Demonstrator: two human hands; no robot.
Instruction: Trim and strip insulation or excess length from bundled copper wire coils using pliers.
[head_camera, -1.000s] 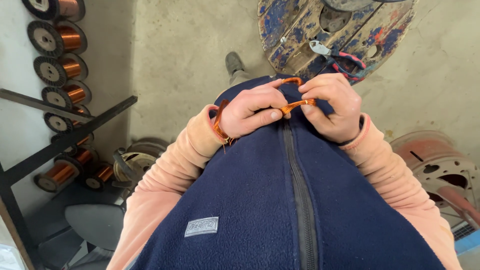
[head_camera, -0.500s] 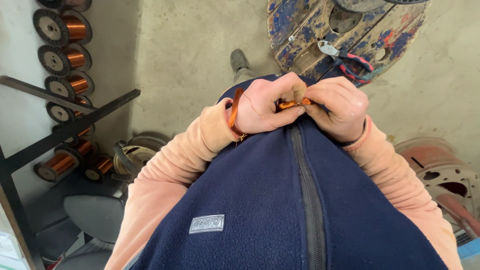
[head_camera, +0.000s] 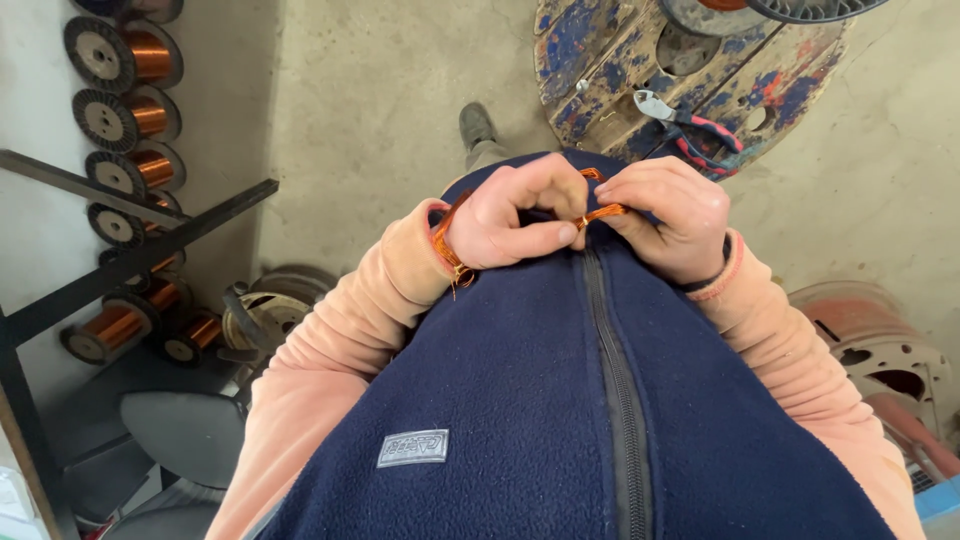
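1. Pinching a copper wire coil (head_camera: 600, 212) at twelve o'clock, the left hand (head_camera: 515, 215) is closed on it, thumb against forefinger.
2. The right hand (head_camera: 670, 215) is clamped on the same coil, touching the left, over a navy fleece vest (head_camera: 520, 400).
3. Copper wire spools (head_camera: 125, 110) hang at ten o'clock.
4. Red-handled pliers (head_camera: 690, 125) lie on a wooden cable reel (head_camera: 600, 60) at one o'clock.

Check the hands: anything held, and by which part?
Both hold one bundle of thin copper wire. The left hand pinches it at thumb and forefinger, its loop around that wrist; the right hand has its grip on the free end.
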